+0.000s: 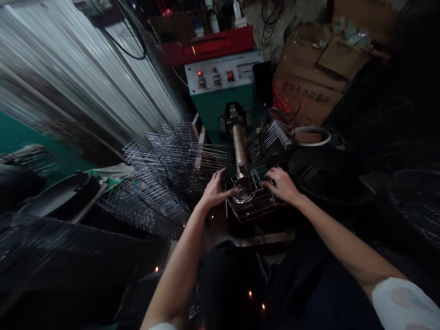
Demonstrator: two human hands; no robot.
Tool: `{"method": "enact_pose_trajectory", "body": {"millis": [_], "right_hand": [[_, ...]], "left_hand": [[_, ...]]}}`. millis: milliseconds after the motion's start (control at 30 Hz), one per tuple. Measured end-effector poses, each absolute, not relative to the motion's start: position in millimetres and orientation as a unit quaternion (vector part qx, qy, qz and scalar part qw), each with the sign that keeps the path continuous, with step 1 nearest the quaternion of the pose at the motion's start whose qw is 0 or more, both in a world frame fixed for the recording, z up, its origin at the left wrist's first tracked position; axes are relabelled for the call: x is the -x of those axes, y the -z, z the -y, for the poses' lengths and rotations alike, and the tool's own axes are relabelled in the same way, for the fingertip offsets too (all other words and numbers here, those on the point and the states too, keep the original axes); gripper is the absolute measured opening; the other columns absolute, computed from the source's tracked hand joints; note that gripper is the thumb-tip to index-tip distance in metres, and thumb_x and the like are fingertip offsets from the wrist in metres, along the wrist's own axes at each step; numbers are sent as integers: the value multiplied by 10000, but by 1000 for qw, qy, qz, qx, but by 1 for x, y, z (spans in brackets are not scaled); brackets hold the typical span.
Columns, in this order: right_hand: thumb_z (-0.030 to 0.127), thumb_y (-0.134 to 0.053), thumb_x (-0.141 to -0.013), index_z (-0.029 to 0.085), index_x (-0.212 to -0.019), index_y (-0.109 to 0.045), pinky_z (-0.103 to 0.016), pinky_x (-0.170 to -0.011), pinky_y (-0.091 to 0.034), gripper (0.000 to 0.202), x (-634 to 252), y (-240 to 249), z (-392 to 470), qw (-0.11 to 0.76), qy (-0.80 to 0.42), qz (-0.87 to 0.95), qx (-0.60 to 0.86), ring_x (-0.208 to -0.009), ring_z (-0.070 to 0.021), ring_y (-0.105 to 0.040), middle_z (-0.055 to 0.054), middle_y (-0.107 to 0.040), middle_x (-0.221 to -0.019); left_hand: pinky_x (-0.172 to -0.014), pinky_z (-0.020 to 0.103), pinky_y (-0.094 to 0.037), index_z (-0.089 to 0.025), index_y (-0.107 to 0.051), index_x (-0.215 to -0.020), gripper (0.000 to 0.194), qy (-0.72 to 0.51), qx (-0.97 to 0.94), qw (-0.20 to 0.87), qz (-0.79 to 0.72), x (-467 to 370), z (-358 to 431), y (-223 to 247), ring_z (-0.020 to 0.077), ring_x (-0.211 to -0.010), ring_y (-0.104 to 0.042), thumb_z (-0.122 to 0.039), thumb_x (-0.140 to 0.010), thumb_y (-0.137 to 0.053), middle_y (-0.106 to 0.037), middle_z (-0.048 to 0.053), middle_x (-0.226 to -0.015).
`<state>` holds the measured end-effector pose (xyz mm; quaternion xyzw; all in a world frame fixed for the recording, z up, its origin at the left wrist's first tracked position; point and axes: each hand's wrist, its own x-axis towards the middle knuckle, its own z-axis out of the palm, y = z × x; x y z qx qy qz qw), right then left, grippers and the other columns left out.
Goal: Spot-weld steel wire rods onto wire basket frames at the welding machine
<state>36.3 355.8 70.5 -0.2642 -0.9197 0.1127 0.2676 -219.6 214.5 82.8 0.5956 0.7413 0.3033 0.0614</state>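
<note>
A small wire basket (256,213) sits under the arm of a spot welder (239,146), around the arm's lower tip. My left hand (215,191) holds the basket's left side, thumb pointing inward near the tip. On the opposite side my right hand (282,184) has its thumb and fingers at the basket's right rim. The fingers' exact hold on the thin wires is partly lost in the dark. Small orange sparks glow below, over my dark trousers.
Wire panels (165,156) are stacked at the left, and more bent wire pieces (270,140) lie right of the arm. Behind stands the green machine's control panel (223,73) with a lit red lamp. A cardboard box (305,87) and a round tub (312,136) are at the right.
</note>
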Motion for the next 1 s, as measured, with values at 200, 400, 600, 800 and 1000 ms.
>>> {"method": "enact_pose_trajectory", "body": {"millis": [200,400,600,800,1000], "right_hand": [[360,-544,-941,141,-1057,-746,-411,-985,-415,320,-14,-83,-449,210,-247,905,275,-1082,-291,-597,-137,-696,-1149],[722,-515,-844,138,-877,-778,-328,-729,-503,641,4,-67,-495,62,-347,922,159,-820,-253,-664,-70,-751,-861],[751,-595,-751,164,-816,-763,-400,-865,-476,614,22,-53,-513,115,-349,903,222,-892,-290,-653,-96,-750,-884],[699,-628,-751,156,-802,-749,-357,-838,-457,559,-10,-59,-509,138,-384,885,226,-884,-273,-633,-73,-733,-844],[741,-650,-692,158,-723,-719,-345,-823,-454,588,-44,-42,-498,159,-476,824,262,-822,-229,-612,-65,-716,-790]], "left_hand": [[-869,347,-532,-206,-743,-1005,369,-251,-568,76,-780,264,-229,-89,252,-932,-692,-497,-867,-563,-755,83,-1001],[-773,264,-529,-216,-776,-826,182,-229,-585,151,-763,269,-259,-78,208,-805,-704,-369,-783,-687,-764,-3,-773],[-909,338,-524,-175,-759,-942,188,-284,-524,98,-797,263,-272,-72,259,-978,-703,-192,-816,-621,-773,86,-944],[-841,303,-562,-203,-622,-1270,397,-412,-465,17,-783,246,-196,-95,186,-879,-703,-356,-910,-560,-748,37,-964],[-751,335,-590,-241,-672,-921,265,-449,-407,44,-794,132,-135,-30,207,-778,-699,-481,-907,-560,-725,32,-850]]}}
